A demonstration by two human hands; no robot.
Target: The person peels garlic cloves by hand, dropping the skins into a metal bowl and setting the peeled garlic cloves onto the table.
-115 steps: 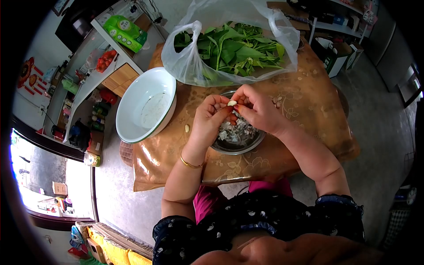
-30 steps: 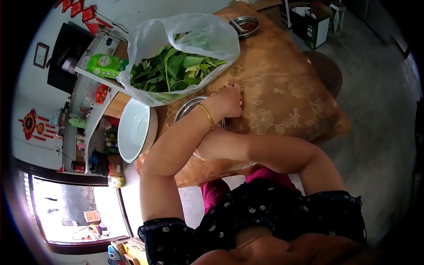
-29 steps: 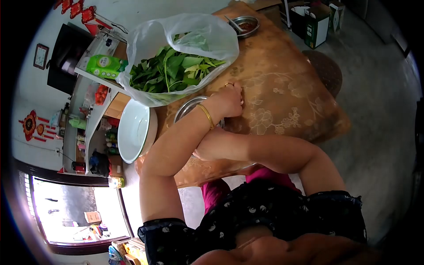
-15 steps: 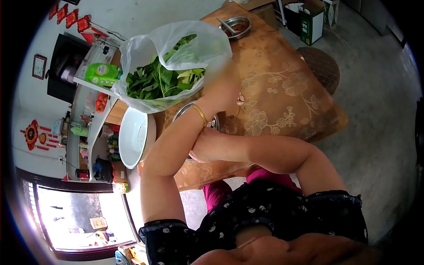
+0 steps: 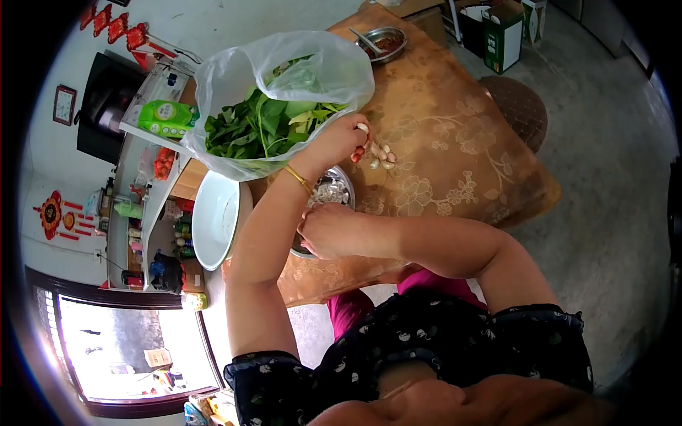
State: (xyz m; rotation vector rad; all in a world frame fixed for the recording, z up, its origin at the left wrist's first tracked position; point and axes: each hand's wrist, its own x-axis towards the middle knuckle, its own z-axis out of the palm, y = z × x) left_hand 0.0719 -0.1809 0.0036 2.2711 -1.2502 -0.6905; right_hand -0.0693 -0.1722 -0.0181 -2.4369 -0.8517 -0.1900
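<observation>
Peeled-looking garlic cloves [image 5: 383, 157] lie in a small pile on the patterned brown tablecloth. My left hand [image 5: 341, 142], with a gold bangle at the wrist, is closed on a pale garlic clove [image 5: 363, 128] beside the pile. Below it, a round metal bowl [image 5: 348, 186] contains whitish bits that look like garlic skins [image 5: 328, 192]. My right hand [image 5: 330, 231] is at the bowl's near side, fingers curled together; whatever they may hold is hidden. A clear plastic bag [image 5: 213, 85] of green leafy vegetables [image 5: 256, 128] stands just beyond my left hand.
A white basin [image 5: 213, 220] sits left of the metal bowl. At the far end of the table [image 5: 469, 163] is a metal dish [image 5: 387, 44] of reddish food with a spoon. A round stool [image 5: 515, 110] stands at the right, with boxes [image 5: 502, 39] behind it.
My left hand, blurred before, has come back slightly toward me and now shows a clove in its fingers. More of the bowl and the clove pile is visible. My right hand has barely shifted.
</observation>
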